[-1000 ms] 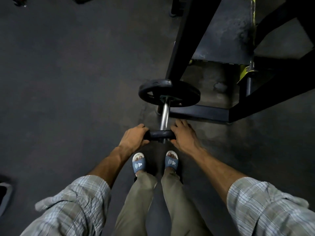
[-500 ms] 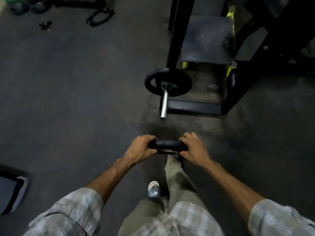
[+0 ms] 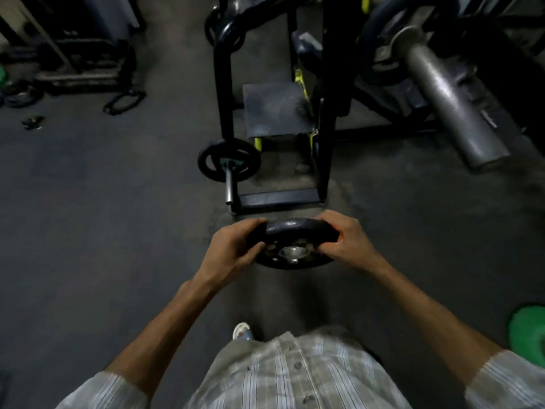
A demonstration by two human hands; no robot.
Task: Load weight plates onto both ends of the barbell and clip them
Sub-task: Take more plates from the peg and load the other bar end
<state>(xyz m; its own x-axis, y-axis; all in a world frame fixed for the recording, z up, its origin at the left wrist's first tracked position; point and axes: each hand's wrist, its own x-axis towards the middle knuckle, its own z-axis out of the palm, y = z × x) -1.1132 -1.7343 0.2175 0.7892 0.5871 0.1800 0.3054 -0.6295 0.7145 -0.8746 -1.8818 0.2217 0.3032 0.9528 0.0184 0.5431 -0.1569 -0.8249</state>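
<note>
**Plate lifted clear of the bar's near end**

The barbell (image 3: 229, 184) lies on the floor beside the rack (image 3: 222, 93), with a loaded plate (image 3: 206, 165) on its far end and its near end now bare. The left hand (image 3: 233, 249) and right hand (image 3: 348, 240) have raised the small plate (image 3: 295, 231) off that end and tipped it so its hub shows, the fingers of both clamped on its rim. The near end likely still needs loading. Whether a clip secures the far plate cannot be told.
</note>
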